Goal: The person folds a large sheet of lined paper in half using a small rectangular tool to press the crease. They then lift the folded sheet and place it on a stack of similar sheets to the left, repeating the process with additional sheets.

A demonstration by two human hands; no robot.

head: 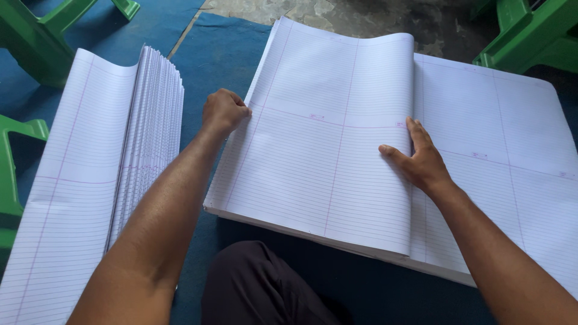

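White ruled paper, two stacks: my left hand [224, 111] pinches the big stack's [487, 150] folded sheet [325, 156] edge, right hand [421, 159] flat on its fold; folded stack [78, 198] lies left.

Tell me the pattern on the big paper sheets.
White sheets with fine horizontal ruled lines and pink margin lines, seen in the head view.

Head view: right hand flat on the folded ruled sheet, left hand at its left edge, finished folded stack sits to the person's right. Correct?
Not quite. The head view shows the folded stack to the person's left, not right. The rest holds: right hand lies flat on the folded ruled sheet, left hand at its left edge.
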